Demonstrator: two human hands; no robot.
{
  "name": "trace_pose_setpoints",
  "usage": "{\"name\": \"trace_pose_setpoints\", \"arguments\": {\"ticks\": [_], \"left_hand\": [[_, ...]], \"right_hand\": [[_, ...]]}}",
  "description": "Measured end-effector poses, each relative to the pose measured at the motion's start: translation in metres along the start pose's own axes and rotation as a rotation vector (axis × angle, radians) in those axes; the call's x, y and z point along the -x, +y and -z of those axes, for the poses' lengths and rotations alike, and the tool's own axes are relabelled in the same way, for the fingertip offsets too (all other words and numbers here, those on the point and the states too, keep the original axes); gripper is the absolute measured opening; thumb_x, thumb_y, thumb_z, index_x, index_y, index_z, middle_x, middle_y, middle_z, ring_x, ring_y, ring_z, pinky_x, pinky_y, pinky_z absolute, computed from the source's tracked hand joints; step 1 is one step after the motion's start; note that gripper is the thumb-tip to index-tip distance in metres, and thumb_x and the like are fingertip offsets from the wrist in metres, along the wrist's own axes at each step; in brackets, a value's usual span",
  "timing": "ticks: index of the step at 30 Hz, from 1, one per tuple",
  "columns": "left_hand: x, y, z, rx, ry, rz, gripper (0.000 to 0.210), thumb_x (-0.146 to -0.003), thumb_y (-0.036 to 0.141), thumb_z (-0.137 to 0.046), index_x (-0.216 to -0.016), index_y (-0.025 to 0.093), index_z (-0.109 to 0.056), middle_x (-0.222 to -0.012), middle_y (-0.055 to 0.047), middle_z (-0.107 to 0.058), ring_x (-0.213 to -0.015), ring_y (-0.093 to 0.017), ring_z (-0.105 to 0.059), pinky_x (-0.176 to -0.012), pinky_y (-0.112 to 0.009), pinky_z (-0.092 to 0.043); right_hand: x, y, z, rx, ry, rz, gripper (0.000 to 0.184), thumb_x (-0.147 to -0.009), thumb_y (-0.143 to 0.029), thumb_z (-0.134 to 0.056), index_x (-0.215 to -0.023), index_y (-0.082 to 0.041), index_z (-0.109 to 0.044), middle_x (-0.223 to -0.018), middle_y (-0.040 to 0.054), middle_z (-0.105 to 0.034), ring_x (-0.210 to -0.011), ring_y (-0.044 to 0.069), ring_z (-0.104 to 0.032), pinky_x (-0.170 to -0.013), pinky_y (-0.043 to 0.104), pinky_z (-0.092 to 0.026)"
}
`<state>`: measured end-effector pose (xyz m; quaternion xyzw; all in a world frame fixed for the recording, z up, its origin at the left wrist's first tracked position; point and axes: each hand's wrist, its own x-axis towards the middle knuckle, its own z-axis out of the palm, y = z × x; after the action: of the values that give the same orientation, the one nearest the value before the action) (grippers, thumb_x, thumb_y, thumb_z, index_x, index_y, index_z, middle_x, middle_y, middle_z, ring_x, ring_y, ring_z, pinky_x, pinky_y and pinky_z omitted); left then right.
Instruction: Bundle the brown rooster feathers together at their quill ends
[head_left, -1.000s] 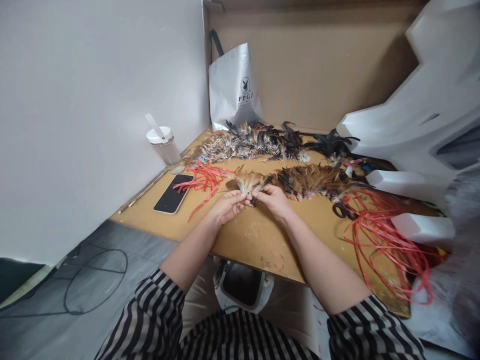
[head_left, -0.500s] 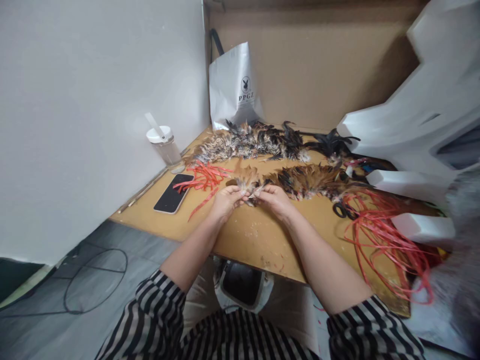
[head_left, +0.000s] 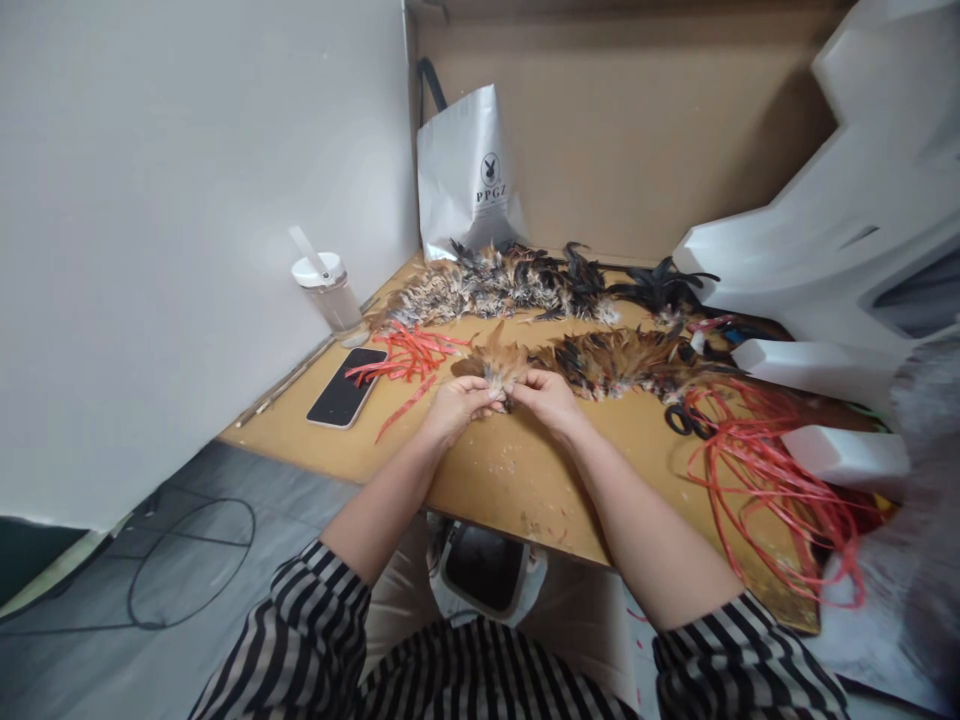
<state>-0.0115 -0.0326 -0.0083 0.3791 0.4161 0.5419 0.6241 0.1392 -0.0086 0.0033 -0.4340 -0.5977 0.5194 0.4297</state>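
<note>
My left hand (head_left: 456, 410) and my right hand (head_left: 551, 400) come close together over the near part of the table. Between their fingertips they pinch a small bunch of brown feathers (head_left: 501, 355), whose tips fan upward and away from me. Its quill ends are mostly hidden by my fingers. Just right of the bunch lies a row of brown and black feathers (head_left: 615, 360). A larger heap of mottled feathers (head_left: 502, 285) stretches across the table behind. Short red plastic strips (head_left: 409, 355) lie left of the bunch.
On the table's left are a phone (head_left: 343, 390) and a lidded cup with a straw (head_left: 330, 290). A silver bag (head_left: 465, 180) stands at the back. At right lie black-handled scissors (head_left: 681, 420), tangled red strips (head_left: 765, 470) and white foam pieces (head_left: 844, 455).
The feathers between my hands now fan out wider and show browner. My fingers have shifted slightly around the bunch. Everything else on the table stays in place.
</note>
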Motion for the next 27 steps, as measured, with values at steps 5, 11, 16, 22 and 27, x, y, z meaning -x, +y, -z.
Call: {"name": "trace_pose_setpoints", "arguments": {"ticks": [5,11,16,22,27], "left_hand": [[-0.002,0.000,0.003,0.031,0.018,0.017,0.021,-0.057,0.019,-0.073,-0.072,0.010,-0.061,-0.064,-0.005,-0.066,-0.053,-0.008,-0.059,-0.049,-0.015,-0.043],[-0.002,0.000,0.003,0.056,0.016,0.031,0.018,-0.059,0.016,-0.072,-0.071,0.009,-0.060,-0.064,-0.006,-0.065,-0.053,-0.008,-0.059,-0.049,-0.015,-0.044],[-0.001,0.000,0.001,0.030,-0.014,0.035,0.018,-0.060,0.016,-0.071,-0.073,0.008,-0.061,-0.064,-0.006,-0.065,-0.055,-0.008,-0.060,-0.050,-0.014,-0.045],[0.001,0.001,0.000,0.013,-0.024,0.039,0.019,-0.061,0.017,-0.071,-0.075,0.008,-0.063,-0.072,-0.008,-0.066,-0.056,-0.007,-0.060,-0.049,-0.013,-0.045],[0.000,0.000,0.000,0.029,-0.029,0.061,0.018,-0.060,0.016,-0.071,-0.074,0.008,-0.064,-0.072,-0.007,-0.066,-0.055,-0.007,-0.059,-0.048,-0.012,-0.044]], "right_hand": [[-0.002,0.002,0.001,-0.049,0.021,-0.006,0.027,-0.058,-0.039,-0.068,-0.058,-0.014,-0.058,-0.053,-0.0018,-0.056,-0.048,0.007,-0.043,-0.052,0.023,-0.033],[-0.002,-0.001,0.000,-0.105,0.065,0.028,0.025,-0.059,-0.036,-0.069,-0.058,-0.015,-0.056,-0.052,-0.0012,-0.057,-0.047,0.008,-0.046,-0.051,0.022,-0.035],[0.000,-0.003,-0.007,-0.168,0.094,0.020,0.024,-0.060,-0.033,-0.069,-0.057,-0.016,-0.053,-0.051,-0.0009,-0.059,-0.046,0.009,-0.048,-0.050,0.022,-0.037],[0.000,0.001,-0.013,-0.163,0.130,0.062,0.020,-0.061,-0.032,-0.067,-0.059,-0.016,-0.055,-0.052,-0.0007,-0.060,-0.047,0.010,-0.051,-0.049,0.023,-0.039],[-0.001,0.005,-0.015,-0.117,0.178,0.094,0.018,-0.062,-0.032,-0.066,-0.062,-0.016,-0.056,-0.053,-0.0011,-0.059,-0.047,0.010,-0.050,-0.049,0.022,-0.038]]}}
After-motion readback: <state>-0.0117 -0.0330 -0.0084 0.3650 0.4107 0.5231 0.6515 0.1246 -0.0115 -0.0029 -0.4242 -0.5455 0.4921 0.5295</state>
